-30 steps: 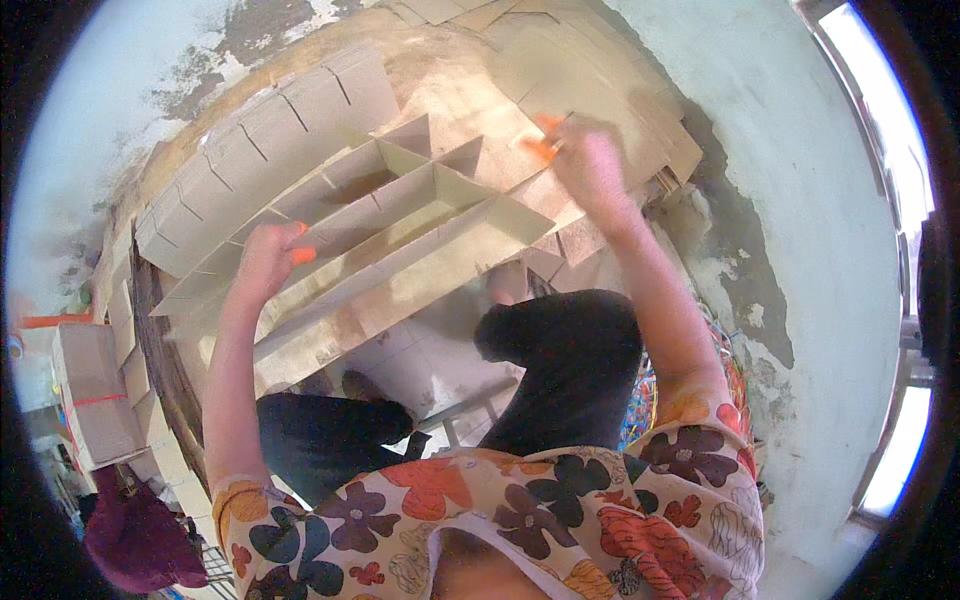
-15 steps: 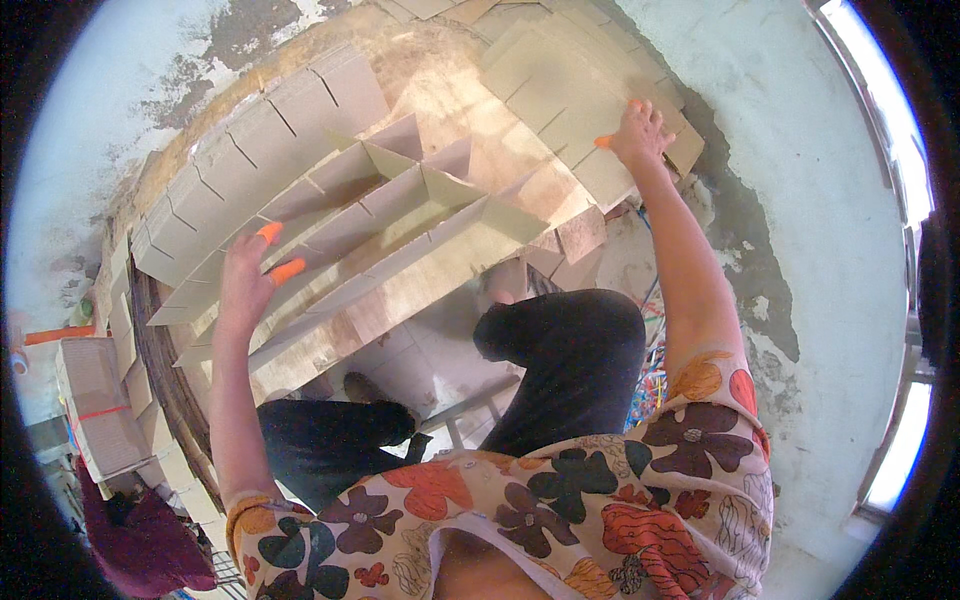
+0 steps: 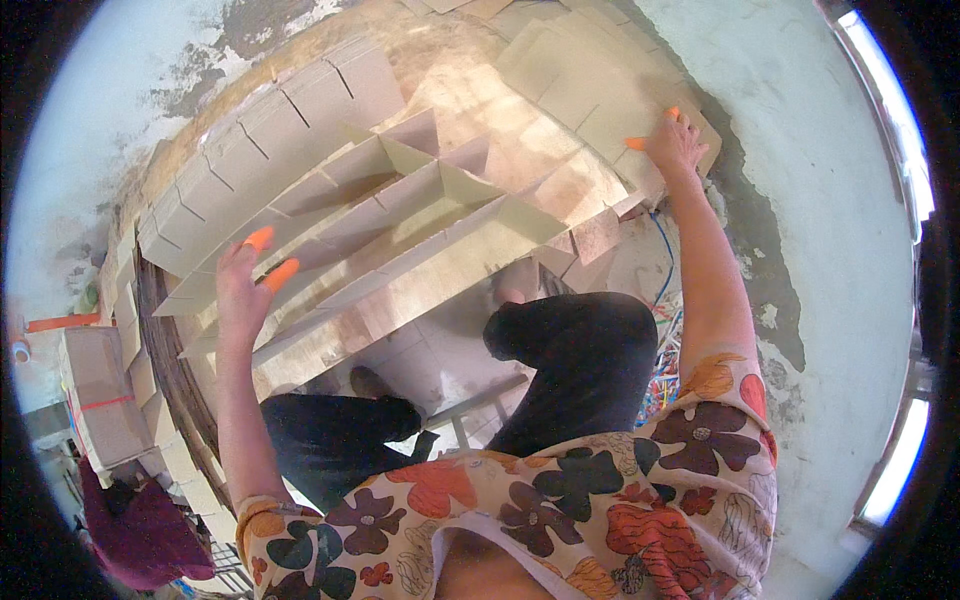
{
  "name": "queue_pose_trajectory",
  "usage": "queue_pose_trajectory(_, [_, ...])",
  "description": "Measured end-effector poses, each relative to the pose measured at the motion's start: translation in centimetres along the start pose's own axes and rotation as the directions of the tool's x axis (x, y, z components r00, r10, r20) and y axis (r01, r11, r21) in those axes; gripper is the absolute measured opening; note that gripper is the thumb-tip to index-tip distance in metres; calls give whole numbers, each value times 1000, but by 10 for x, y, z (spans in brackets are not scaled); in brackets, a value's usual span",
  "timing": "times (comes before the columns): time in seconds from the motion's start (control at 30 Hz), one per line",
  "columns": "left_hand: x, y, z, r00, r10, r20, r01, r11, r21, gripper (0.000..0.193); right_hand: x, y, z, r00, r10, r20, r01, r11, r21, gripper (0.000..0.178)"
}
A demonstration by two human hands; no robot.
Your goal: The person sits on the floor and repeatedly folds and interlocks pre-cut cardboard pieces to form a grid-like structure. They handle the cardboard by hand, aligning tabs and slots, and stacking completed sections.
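Observation:
A partly assembled cardboard divider [image 3: 400, 215] of long strips crossed by short ones stands on a wooden board [image 3: 350, 325] in front of me. Over its left end is my left hand [image 3: 243, 290], thumb and forefinger apart in orange finger covers. Nothing shows between them. My right hand [image 3: 678, 152], also with orange covers on two digits, rests with spread fingers on the right edge of a stack of flat slotted cardboard sheets [image 3: 585, 85]. Its palm side is hidden.
A row of upright slotted cardboard strips [image 3: 270, 125] stands behind the divider, along the peeling wall [image 3: 820, 200]. At left are a taped cardboard box [image 3: 105, 400] and a maroon cloth [image 3: 145, 530]. Colourful thin pieces [image 3: 665, 370] lie beside my right knee.
My right hand has slid slightly right along the sheets, its fingers a little more bent. My left hand has drawn slightly left over the divider. The whole view has shifted a little.

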State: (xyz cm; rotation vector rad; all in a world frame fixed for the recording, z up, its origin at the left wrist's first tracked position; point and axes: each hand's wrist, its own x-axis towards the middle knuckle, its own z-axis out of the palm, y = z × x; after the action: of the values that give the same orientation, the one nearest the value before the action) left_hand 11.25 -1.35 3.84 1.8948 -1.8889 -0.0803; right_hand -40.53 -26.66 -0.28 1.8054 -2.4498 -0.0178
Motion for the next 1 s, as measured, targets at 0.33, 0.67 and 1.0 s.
queue_pose_trajectory(0.33, [-15,2,-1,997,-68,-22,70,994,79,46,-11,2,-23,993,-69,-100,70,998,4,81])
queue_pose_trajectory(0.67, [-18,3,-3,996,-60,-68,64,995,72,44,-14,19,-48,987,-112,-115,122,989,82,58])
queue_pose_trajectory(1.0, [-25,7,-2,994,-69,-90,78,993,94,43,-44,17,-33,834,-445,-326,425,895,-134,43])
